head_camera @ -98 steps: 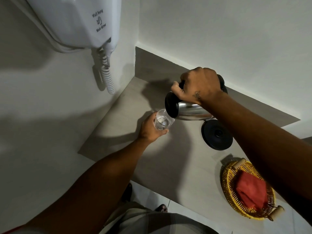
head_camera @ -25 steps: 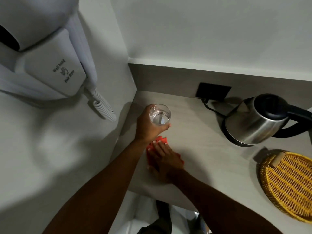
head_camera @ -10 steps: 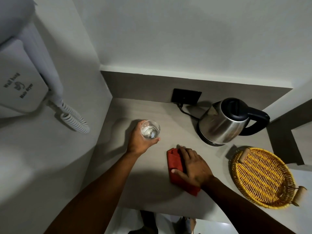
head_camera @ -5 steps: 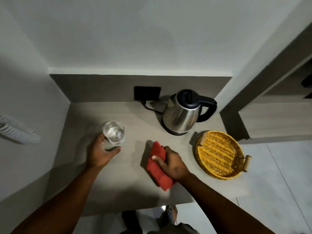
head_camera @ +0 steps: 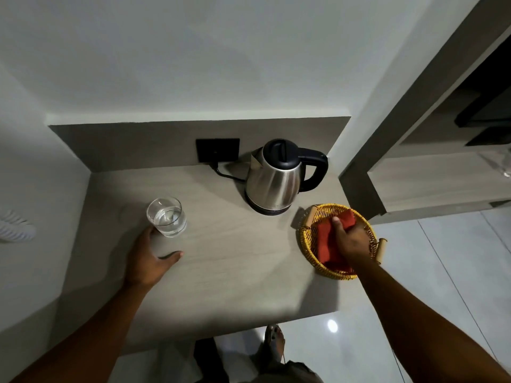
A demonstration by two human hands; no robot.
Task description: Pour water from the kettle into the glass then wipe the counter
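A clear glass [head_camera: 166, 220] with water in it stands on the grey counter [head_camera: 229, 261] at the left. My left hand [head_camera: 146, 261] lies flat on the counter just below it, fingers apart, fingertips at the glass's lower left side and thumb spread away. The steel kettle [head_camera: 272, 181] with black lid and handle sits upright on its base at the back. My right hand [head_camera: 349, 240] is inside the yellow wicker basket [head_camera: 305, 244], fingers closed over the red cloth [head_camera: 325, 241], which lies in the basket.
A black wall socket [head_camera: 217, 150] with the kettle's cord is behind the kettle. A coiled white cord [head_camera: 13, 228] hangs on the left wall. A shelf unit [head_camera: 431, 178] stands to the right. The tiled floor [head_camera: 442, 272] and my feet show below the counter's front edge.
My right hand has carried the red cloth from the middle of the counter into the basket. My left hand has loosened from the glass, which now stands on the counter.
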